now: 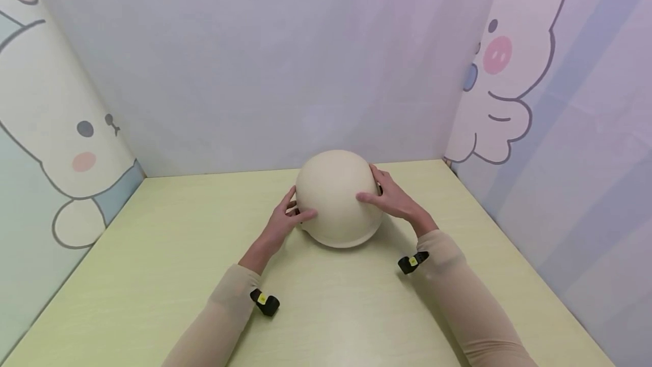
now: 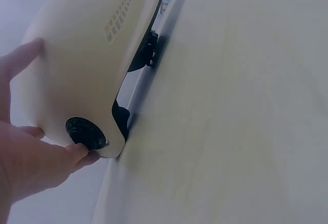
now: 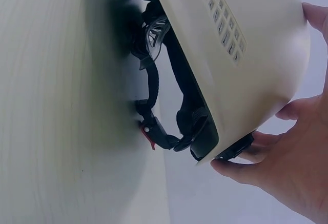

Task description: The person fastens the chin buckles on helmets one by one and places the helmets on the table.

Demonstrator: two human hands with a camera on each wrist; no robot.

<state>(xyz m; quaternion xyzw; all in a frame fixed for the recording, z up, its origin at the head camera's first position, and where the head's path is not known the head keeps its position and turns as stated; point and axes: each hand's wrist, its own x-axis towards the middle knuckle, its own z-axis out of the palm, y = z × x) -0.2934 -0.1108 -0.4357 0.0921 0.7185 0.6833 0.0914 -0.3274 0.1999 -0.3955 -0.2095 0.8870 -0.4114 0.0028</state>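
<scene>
A cream helmet [image 1: 338, 197] with a smooth rounded shell is at the far middle of the table, dome up. My left hand [image 1: 280, 225] grips its left side, the thumb on the shell; in the left wrist view, fingertips touch a round black knob [image 2: 86, 133] near the rim. On the right side my right hand [image 1: 389, 194] grips it, thumb on the shell and fingers around the side. Below the rim hang black straps [image 3: 152, 83] with a red-tabbed buckle [image 3: 148, 135]. Vent grilles [image 3: 223, 21] show in the shell. Whether the rim touches the table I cannot tell.
The pale yellow-green table [image 1: 204, 242] ends at a plain back wall [image 1: 244, 72] just behind the helmet. Side walls carry cartoon animals, a rabbit-like figure [image 1: 56, 106] on the left. Small black devices [image 1: 265, 303] are worn on both sleeves.
</scene>
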